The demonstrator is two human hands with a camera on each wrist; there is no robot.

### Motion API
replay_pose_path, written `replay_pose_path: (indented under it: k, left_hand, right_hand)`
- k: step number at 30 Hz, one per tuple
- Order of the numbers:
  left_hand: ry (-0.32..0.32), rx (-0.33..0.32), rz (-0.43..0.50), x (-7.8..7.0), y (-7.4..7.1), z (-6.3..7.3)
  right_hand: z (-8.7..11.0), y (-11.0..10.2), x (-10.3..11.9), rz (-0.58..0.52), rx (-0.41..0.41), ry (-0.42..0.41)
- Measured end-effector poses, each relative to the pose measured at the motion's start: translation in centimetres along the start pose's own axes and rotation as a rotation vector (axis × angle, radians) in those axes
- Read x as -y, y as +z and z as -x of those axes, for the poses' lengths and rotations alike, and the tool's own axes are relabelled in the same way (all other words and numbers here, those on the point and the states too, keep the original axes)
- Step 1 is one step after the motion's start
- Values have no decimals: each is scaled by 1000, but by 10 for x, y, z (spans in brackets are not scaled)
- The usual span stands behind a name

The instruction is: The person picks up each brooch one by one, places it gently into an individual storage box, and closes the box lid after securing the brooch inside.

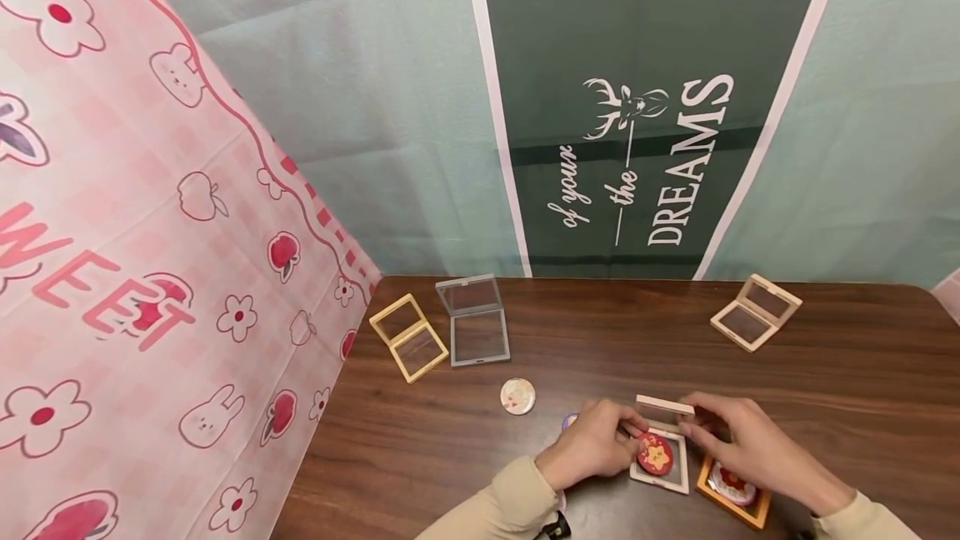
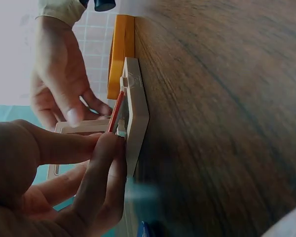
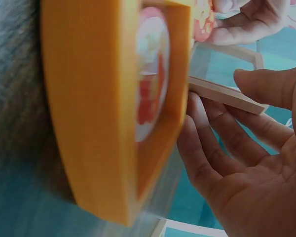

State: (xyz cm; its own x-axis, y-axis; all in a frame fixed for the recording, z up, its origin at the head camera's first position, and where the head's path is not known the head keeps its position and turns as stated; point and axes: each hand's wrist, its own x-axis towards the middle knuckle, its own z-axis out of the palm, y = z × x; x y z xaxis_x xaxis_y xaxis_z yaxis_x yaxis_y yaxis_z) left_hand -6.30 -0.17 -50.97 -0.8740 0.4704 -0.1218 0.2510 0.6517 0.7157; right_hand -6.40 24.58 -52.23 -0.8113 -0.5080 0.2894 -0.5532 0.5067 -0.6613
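My left hand [image 1: 596,444] pinches a round red badge with a yellow star [image 1: 656,454] at its left edge. The badge lies over the lower half of a small pale hinged display frame [image 1: 686,473], which stands with its lid raised. My right hand [image 1: 750,440] holds the lid's right side between thumb and fingers, as the right wrist view also shows. From the left wrist view, the red badge [image 2: 116,111] appears edge-on and tilted against the frame's base [image 2: 138,108]. Just under my right forearm is an orange frame [image 3: 89,113] containing a red-and-white round badge [image 3: 153,74].
Open hinged frames stand towards the table's back: a yellow one [image 1: 431,365] and a grey one [image 1: 504,344] at left, a beige one [image 1: 789,307] at right. A pale round badge [image 1: 517,397] lies left of my hands. A purple-edged item [image 1: 569,421] is partly hidden behind my left hand.
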Motion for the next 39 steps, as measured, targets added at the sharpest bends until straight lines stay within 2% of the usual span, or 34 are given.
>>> replay_pose_path:
  k: [4, 9, 20, 27, 34, 39]
  left_hand:
    - [8, -35, -50, -1, 2, 0]
    - [-8, -43, -69, -3, 4, 0]
    - [-6, -62, -68, -5, 4, 4]
    - [12, -27, -78, -3, 3, 6]
    - [74, 28, -144, -2, 2, 13]
    - [58, 25, -214, -3, 2, 18]
  right_hand:
    - [-1, -2, 7, 41, -35, 49]
    - [-2, -5, 12, 59, -36, 111]
    - [-3, -7, 14, 67, -21, 155]
    - [-1, -6, 14, 70, -33, 142]
    - [0, -6, 14, 80, -25, 148]
    - [1, -6, 15, 74, -24, 138]
